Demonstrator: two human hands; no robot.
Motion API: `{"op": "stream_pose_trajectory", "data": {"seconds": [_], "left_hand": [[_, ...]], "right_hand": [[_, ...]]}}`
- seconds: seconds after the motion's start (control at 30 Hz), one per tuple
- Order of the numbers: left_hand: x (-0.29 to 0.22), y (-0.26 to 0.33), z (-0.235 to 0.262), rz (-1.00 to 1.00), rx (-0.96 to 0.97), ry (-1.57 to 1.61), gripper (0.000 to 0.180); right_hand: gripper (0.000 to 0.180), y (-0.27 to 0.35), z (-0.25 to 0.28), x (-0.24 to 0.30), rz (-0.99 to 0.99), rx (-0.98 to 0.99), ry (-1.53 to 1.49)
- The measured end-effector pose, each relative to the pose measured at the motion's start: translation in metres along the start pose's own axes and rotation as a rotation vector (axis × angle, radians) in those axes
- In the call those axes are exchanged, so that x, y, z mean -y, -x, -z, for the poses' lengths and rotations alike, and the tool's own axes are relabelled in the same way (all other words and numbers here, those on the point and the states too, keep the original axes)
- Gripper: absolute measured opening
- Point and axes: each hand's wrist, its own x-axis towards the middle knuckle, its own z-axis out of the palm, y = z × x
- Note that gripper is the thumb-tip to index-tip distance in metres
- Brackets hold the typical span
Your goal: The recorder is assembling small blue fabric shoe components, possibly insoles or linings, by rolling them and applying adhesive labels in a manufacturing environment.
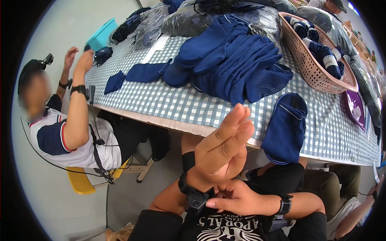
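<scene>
My left hand (pixel 224 146) is raised in front of the table edge, its fingers stretched out and nothing in it. A small black camera (pixel 197 199) is strapped to that wrist. My right hand (pixel 238 197) reaches across below it, with thumb and fingers closed on the camera's side. Beyond my hands, a dark-blue fabric piece (pixel 284 128) with pale piping hangs partly over the table's front edge. A large heap of similar blue fabric pieces (pixel 225 60) lies farther back, some with a mesh part showing.
A checked cloth covers the table (pixel 161 96). At right stand a pink basket (pixel 309 68) of rolled, banded blue pieces and a purple tray (pixel 354 108). Plastic-wrapped bundles (pixel 185 20) line the back. On the left a co-worker (pixel 80 132) sits with raised hands, near a teal bin (pixel 101 35).
</scene>
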Motion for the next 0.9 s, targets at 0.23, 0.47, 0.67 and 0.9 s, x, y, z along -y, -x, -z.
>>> {"op": "stream_pose_trajectory", "data": {"seconds": [0.23, 0.47, 0.67, 0.9], "left_hand": [[0.004, 0.000, 0.020, -0.057, -0.029, -0.230, 0.038], [0.004, 0.002, 0.017, -0.043, -0.043, -0.228, 0.038], [0.009, 0.004, 0.020, 0.025, -0.077, -0.251, 0.040], [0.017, 0.000, 0.020, 0.018, -0.122, -0.270, 0.043]], "right_hand": [[0.025, -0.006, -0.005, 0.014, -0.065, -0.102, 0.073], [0.028, -0.019, -0.002, 0.011, 0.254, -0.064, 0.612], [0.019, -0.019, -0.003, 0.006, 0.696, -0.227, 1.122], [0.019, -0.022, -0.001, -0.002, 0.960, -0.185, 1.104]]}}
